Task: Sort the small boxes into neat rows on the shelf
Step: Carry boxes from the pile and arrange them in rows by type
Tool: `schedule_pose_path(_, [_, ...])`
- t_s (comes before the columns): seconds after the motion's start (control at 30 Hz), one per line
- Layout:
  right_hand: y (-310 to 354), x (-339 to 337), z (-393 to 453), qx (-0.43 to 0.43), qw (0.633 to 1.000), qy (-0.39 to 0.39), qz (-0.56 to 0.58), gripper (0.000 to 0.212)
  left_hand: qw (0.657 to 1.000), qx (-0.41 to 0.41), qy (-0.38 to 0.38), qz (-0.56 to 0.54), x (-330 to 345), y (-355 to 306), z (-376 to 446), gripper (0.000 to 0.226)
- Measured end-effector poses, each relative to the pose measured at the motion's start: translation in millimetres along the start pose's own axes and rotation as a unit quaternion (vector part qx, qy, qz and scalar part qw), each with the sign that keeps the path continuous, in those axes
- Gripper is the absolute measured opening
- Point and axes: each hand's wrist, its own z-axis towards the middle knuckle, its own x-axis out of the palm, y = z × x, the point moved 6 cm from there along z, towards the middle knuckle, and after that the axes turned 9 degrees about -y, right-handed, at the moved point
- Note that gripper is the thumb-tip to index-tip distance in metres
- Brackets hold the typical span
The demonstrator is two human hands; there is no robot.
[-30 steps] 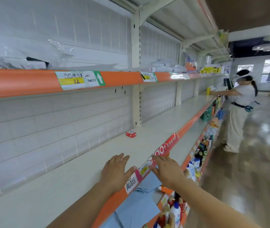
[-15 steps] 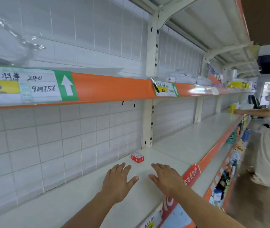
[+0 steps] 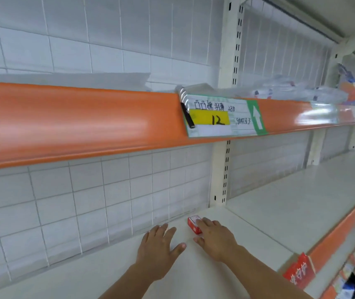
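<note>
**Hands at the red box on the shelf**

We start with the wall (image 3: 86, 201), a white grid panel that fills the frame from nine to twelve o'clock. Across it runs the upper shelf (image 3: 75, 124), its orange edge stretching from nine o'clock to three o'clock. Below lies the shelf (image 3: 280, 212) we work on, pale and flat, spreading from six o'clock out to three o'clock, with an orange lip at four o'clock. A slotted white post (image 3: 226, 169) stands upright just right of centre, from twelve o'clock down to the shelf's back edge.

On the upper shelf's edge hangs a label (image 3: 222, 115) with a yellow patch marked 12 and a green arrow, at about one o'clock from centre. A black pen (image 3: 187, 116) sits clipped at its left end. Clear plastic bags (image 3: 291, 89) lie on the upper shelf at two o'clock. A red tag (image 3: 299, 272) hangs on the lip at five o'clock.

Our left hand (image 3: 158, 249) lies flat on the shelf at six o'clock, fingers straight and slightly spread, thumb out to the right. Our right hand (image 3: 215, 238) reaches just beside it, fingers extended and laid over the box (image 3: 192, 223); we cannot tell whether the thumb touches it. The box, red and white, sits on the shelf near the wall, at the foot of the post, at the right hand's eleven o'clock.
</note>
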Motion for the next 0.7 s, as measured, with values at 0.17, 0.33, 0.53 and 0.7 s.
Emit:
schedule_pose_path(0.17, [-6,13,28,0.026,1.000,-0.005,0.011,0.060,0.998,-0.052,0.003,0.027,4,15,1,0.066])
schedule_pose_path(0.33, [-5,18,41,0.035,0.999,-0.024,0.013,0.056,0.994,-0.100,0.018,0.038,2,28,-9,0.066])
schedule_pose_path(0.53, [9,17,38,-0.014,0.995,-0.050,0.085,0.036,0.987,-0.145,0.027,0.067,-3,33,-29,0.065])
schedule_pose_path(0.7, [40,13,19,-0.076,0.987,-0.043,0.134,0.044,0.980,-0.179,0.015,0.085,-17,35,-55,0.065])
